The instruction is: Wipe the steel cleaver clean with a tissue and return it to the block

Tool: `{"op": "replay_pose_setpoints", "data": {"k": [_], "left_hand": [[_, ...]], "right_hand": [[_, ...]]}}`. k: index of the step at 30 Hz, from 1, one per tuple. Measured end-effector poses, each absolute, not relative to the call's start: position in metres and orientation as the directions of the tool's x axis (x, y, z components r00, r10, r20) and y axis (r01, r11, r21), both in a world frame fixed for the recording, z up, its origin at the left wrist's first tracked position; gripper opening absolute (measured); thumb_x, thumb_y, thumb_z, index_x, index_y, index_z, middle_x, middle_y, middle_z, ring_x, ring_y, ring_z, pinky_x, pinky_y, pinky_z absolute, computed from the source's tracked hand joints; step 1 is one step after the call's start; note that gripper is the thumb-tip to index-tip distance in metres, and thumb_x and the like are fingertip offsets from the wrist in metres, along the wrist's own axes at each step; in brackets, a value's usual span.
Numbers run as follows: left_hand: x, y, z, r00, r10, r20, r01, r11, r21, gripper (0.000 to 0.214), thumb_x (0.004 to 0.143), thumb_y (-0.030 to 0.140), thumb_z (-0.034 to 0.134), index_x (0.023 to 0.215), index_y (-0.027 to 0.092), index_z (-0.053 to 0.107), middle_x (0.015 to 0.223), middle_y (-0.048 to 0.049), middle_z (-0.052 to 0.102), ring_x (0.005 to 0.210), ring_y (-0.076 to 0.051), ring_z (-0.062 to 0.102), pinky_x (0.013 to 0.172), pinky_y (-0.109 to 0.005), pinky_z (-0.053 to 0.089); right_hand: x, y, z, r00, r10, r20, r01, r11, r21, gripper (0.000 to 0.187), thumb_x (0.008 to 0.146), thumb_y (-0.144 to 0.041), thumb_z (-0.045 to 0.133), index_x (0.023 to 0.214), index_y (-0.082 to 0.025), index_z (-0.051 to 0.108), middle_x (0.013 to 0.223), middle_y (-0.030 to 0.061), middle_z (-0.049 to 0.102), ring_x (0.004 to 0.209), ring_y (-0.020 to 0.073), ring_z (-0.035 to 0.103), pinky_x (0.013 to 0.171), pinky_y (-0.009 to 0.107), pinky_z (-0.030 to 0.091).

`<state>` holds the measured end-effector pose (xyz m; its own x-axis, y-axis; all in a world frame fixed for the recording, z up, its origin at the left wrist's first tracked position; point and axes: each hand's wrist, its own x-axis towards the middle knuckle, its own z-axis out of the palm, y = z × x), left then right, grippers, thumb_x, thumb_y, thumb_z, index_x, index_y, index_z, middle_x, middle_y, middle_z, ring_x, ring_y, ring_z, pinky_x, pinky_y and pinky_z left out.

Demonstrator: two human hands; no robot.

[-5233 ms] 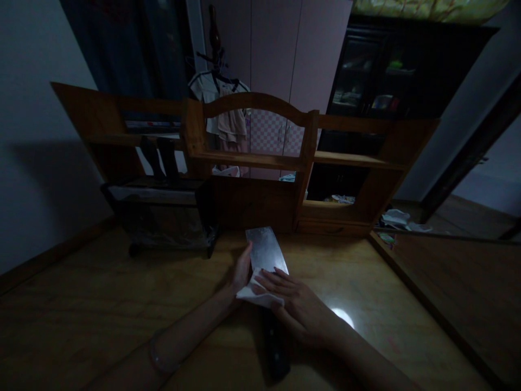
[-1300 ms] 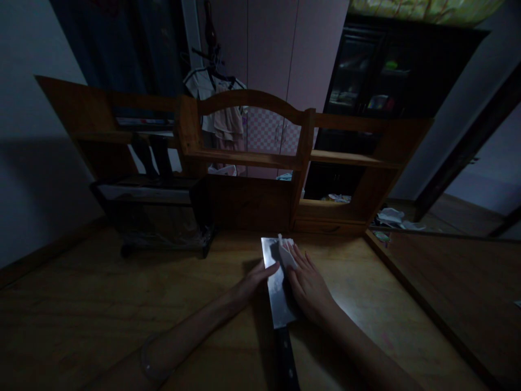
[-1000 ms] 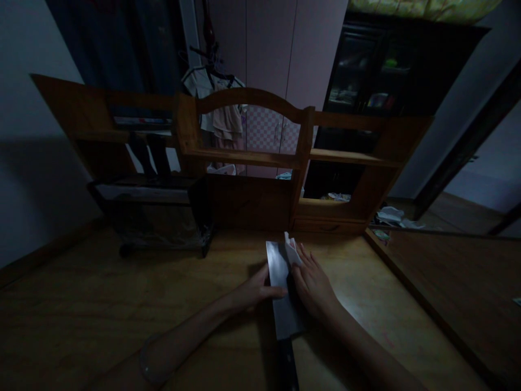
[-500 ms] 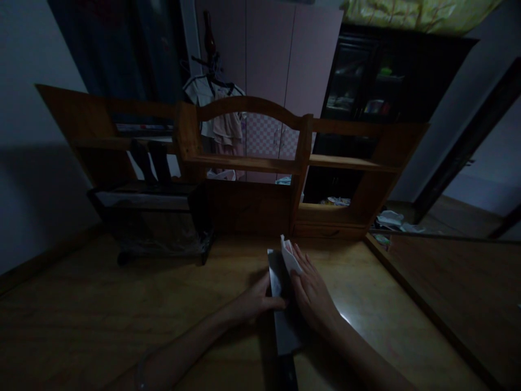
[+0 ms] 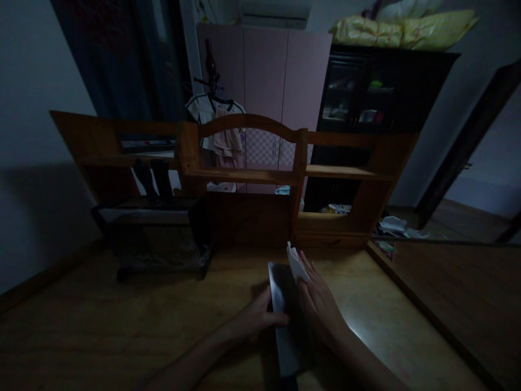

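A cleaver (image 5: pixel 288 339) with a broad grey rectangular blade points away from me over the wooden surface, its dark handle at the bottom edge of the view. My left hand (image 5: pixel 262 316) grips the blade from the left, thumb lying across its face and fingers hidden behind. On the blade's right side, my right hand (image 5: pixel 319 301) holds a folded white tissue (image 5: pixel 298 266) between thumb and fingers. The tissue is next to the blade's right edge; whether it touches the metal is too dark to tell.
A wooden shelf frame (image 5: pixel 252 176) stands across the far side of the wooden bed-like surface (image 5: pixel 228 293). At left sits a black rack (image 5: pixel 154 233) with two dark handles (image 5: pixel 163 182) sticking up. A raised wooden edge (image 5: pixel 423 304) runs along the right.
My view has tilted up, so the room sits lower in it. The right hand and tissue have shifted slightly right from the blade; the left hand keeps its grip.
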<state>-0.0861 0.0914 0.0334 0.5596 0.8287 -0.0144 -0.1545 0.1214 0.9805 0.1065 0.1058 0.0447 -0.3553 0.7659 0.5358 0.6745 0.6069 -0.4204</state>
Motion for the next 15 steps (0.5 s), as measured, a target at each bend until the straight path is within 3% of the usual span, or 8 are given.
{"op": "replay_pose_setpoints", "data": {"k": [15], "left_hand": [[-0.091,0.097,0.030,0.614,0.789,0.017,-0.130,0.080,0.988,0.068,0.067,0.023,0.079,0.128,0.020,0.051,0.116,-0.0060,0.063,0.108,-0.027,0.057,0.091,-0.037,0.044]], "right_hand": [[0.118,0.124,0.028,-0.268,0.806,0.528,0.636,0.559,-0.532,0.052,0.101,-0.030,0.029,0.152,-0.029,0.022,0.158,0.0017,0.026,0.147,0.0205,0.019,0.119,0.053,0.022]]}}
